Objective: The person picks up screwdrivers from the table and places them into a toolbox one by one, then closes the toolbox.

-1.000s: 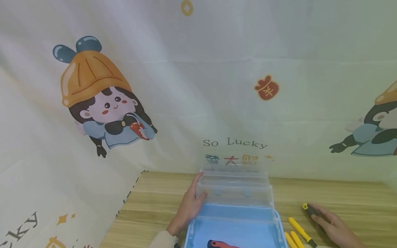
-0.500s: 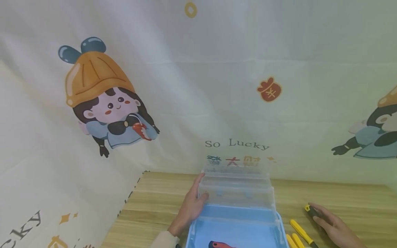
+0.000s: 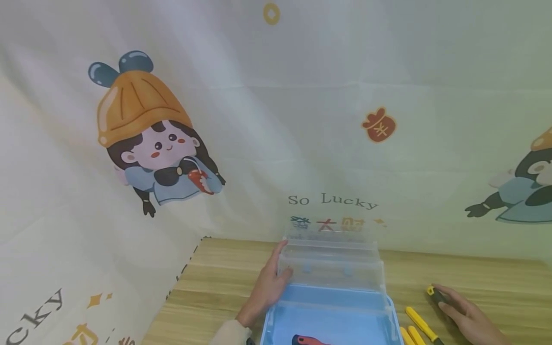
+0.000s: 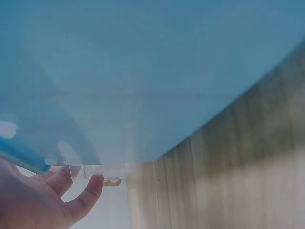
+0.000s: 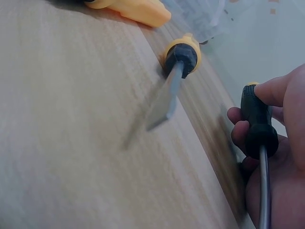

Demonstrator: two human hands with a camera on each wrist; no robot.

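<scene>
A light blue plastic box stands on the table with its clear lid raised at the back. The left hand holds the lid's left edge, thumb on the near side; the left wrist view shows the blue box wall close up and part of that hand. To the right of the box, the right hand grips a screwdriver by its black handle with a yellow end. Its metal shaft runs back along the palm in the right wrist view; the tip is out of frame. A red and black handle lies inside the box.
Between box and right hand lies a yellow-handled tool with a black collar; its flat metal blade shows in the right wrist view. More yellow handles lie beside it. A printed cloth hangs behind the wooden table.
The head view has shifted slightly, so the whole scene sits a little further right. Both hands keep their holds on the lid and the screwdriver.
</scene>
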